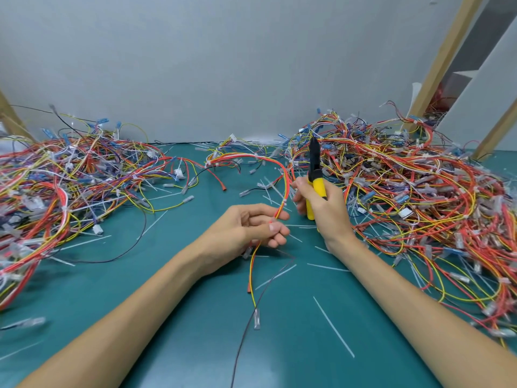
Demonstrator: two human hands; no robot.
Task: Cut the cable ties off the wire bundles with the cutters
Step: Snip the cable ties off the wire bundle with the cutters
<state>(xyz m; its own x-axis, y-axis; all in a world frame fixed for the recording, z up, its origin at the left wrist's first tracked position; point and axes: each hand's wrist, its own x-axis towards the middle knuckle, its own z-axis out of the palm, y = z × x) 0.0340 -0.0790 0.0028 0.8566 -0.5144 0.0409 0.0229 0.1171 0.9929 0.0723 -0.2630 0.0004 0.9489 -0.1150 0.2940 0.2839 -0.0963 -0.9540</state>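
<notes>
The left hand [251, 228] pinches a red and yellow bundle [286, 189] over the table [173, 317]. A white tie [284, 203] sits on it, just above the fingers [280, 215]. The right hand [326, 211] grips the cutters [315, 175], tip up, beside the bundle.

- Left hand [251, 228] pinches a red/yellow bundle [287, 182] between thumb and fingers. The wires arc up and away from the grip, and the loose ends trail down onto the mat [181, 317].
- White tie [284, 203] sits on the bundle just above the left fingertips.
- Right hand [324, 211] grips the yellow-handled cutters [316, 175], black nose pointing up, just right of the bundle and apart from the tie.
- Wire piles: left pile [70, 177], right pile [405, 186].
- Cut ties [333, 327] scattered on the mat near both hands.
</notes>
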